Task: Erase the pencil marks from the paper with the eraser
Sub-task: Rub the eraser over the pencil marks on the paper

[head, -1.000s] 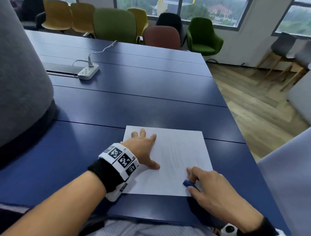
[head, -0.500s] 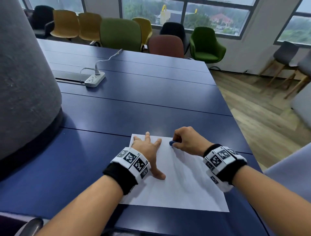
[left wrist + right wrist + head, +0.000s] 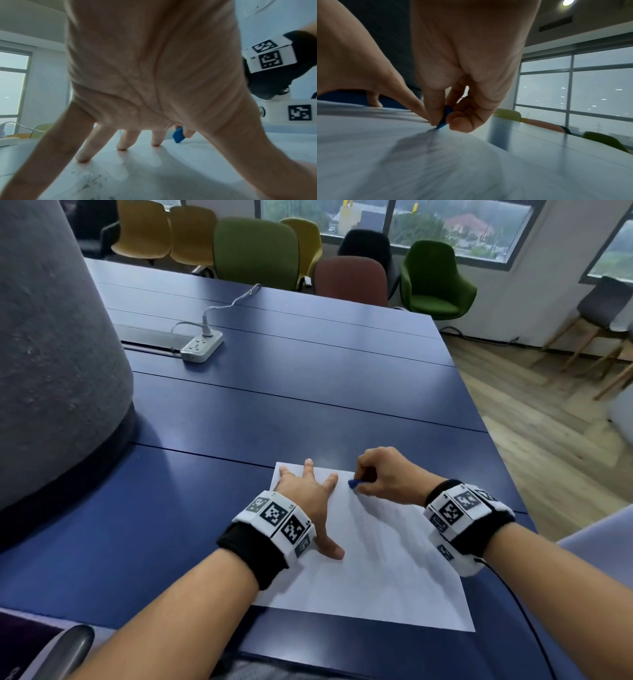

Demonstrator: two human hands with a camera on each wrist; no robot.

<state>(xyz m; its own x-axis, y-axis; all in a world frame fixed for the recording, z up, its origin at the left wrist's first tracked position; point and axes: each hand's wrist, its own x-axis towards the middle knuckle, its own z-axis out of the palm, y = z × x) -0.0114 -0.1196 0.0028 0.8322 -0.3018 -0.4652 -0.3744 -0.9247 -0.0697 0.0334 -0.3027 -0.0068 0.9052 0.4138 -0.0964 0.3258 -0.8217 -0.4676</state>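
Grey upholstered column point(image 3: 51, 354) occupies the table's far left, at about ten o'clock from the sheet; a white power strip point(image 3: 202, 345) lies at eleven o'clock, well apart from the work.

Paper point(image 3: 383, 570) lies flat on the blue table point(image 3: 308, 405), near its front edge. Faint grey pencil marks show across it; the left wrist view shows dark specks on the sheet near the palm — marks or eraser crumbs, cannot tell which.

Left hand point(image 3: 310, 501) is spread on the sheet's upper left, fingers straight and splayed, tips pressed down, grasping nothing. Judged purpose: to pin the paper so it does not slide or buckle under rubbing.

Eraser point(image 3: 354, 483), blue, sits at about two o'clock from the left hand, just beside its index finger, its lower corner touching the paper near the top edge.

Right hand point(image 3: 387, 477) pinches the eraser between thumb and curled fingers, tilted onto an edge — likely for concentrated pressure.

Erasing appears in its early stage.
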